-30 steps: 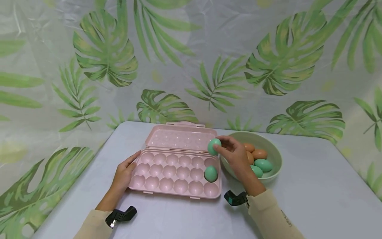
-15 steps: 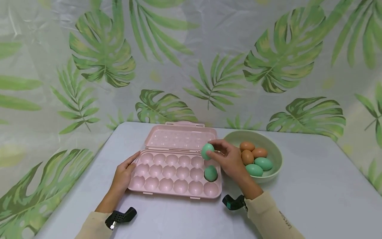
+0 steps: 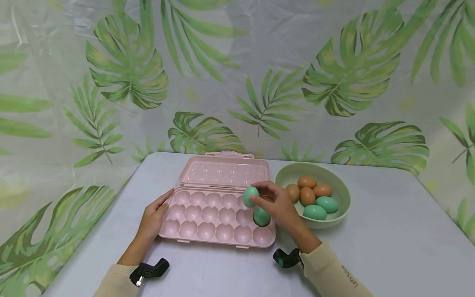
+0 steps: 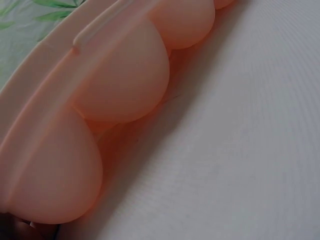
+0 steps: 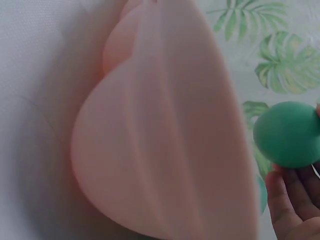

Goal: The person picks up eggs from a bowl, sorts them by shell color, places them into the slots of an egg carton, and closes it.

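Note:
An open pink egg carton (image 3: 208, 225) with rows of round cups lies on the table, its lid (image 3: 222, 170) folded back. My left hand (image 3: 153, 214) holds its left edge; in the left wrist view only a dark bit of fingers shows in the lower left corner. My right hand (image 3: 276, 206) pinches a green egg (image 3: 250, 196) between thumb and fingers, above the back row's right part. One more green egg (image 3: 261, 217) sits in the rightmost cup of the middle row. Beside the right wrist view's carton wall, the held egg (image 5: 287, 134) shows again.
To the right of the carton stands a pale green bowl (image 3: 343, 181) holding several brown eggs (image 3: 307, 196) and two green eggs (image 3: 315, 212). A leaf-printed sheet hangs behind the white table (image 3: 389, 231). Black wrist cameras (image 3: 150, 270) sit on both forearms.
My right hand has carried the green egg left and toward me, from the bowl's side to over the carton. More brown eggs show in the bowl. My left hand stays put.

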Motion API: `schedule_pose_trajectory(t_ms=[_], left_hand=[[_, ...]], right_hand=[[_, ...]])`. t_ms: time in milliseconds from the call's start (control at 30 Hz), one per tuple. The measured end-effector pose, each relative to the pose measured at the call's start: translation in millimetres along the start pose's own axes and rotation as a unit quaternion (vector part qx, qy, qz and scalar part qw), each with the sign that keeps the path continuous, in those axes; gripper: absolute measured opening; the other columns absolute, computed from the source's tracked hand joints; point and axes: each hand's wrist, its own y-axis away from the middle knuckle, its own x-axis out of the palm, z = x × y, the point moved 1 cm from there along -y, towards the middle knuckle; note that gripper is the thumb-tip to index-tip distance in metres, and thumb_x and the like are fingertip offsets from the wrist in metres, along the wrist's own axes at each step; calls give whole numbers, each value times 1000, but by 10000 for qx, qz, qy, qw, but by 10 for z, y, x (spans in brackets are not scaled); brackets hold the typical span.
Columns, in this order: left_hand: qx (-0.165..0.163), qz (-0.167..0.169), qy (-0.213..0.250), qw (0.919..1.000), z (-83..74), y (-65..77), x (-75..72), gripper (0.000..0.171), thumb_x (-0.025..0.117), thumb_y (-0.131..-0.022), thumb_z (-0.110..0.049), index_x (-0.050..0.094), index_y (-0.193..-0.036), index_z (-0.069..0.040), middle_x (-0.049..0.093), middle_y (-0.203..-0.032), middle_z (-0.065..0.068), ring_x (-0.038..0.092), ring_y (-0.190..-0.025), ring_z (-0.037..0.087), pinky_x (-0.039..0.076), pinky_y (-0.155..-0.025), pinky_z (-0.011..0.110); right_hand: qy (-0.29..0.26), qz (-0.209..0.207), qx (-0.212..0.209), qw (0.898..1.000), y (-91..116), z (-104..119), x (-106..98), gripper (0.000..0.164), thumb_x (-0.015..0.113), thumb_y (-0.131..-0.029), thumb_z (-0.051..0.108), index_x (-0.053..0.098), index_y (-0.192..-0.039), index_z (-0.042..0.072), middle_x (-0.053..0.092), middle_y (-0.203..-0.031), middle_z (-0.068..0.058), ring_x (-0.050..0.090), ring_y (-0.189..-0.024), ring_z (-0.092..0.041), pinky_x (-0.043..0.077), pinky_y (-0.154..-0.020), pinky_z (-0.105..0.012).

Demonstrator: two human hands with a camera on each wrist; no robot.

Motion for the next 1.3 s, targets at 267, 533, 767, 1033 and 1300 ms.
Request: schedule_pose_trajectory(t_ms=[267,533,767,1033,1300], left_hand=[[74,-52,-56,9999,-22,19,5,43,37,-100,-4,46,-143,-3,42,-149,8,26,-143,22,19,-117,40],[39,-25,-23,10000,-10,20,5,43,37,-101,-5,45,-143,-3,41,-150,8,25,-143,21,18,-118,40],[162,-33,70,9998,-20,11,3,43,37,-101,-4,45,-143,-3,41,-149,8,26,-143,20,18,-118,40],[106,-40,35,9999,-2,-5,-2,43,37,-101,-5,45,-143,-4,41,-150,7,25,-143,20,18,-118,40],[14,-76,-10,10000,-7,3,7,43,37,-101,-6,45,-143,-5,41,-150,6,26,-143,19,18,-118,39]], right_hand=[[-52,202,46,9998,22,-72,46,34,73,-85,11,64,-117,1,67,-110,-15,66,-100,-23,53,-88,-27],[193,256,209,9993,53,-136,77,38,73,-85,13,63,-120,1,68,-111,-13,65,-101,-26,52,-89,-28],[502,212,423,9976,85,12,109,37,71,-86,7,62,-121,-2,65,-116,-17,62,-107,-34,48,-96,-49],[735,329,466,9957,128,225,143,33,71,-85,6,63,-116,-5,65,-113,-19,61,-109,-36,45,-98,-53],[1020,402,504,9927,107,61,131,33,74,-84,11,65,-115,1,68,-110,-13,63,-102,-30,50,-91,-47]])
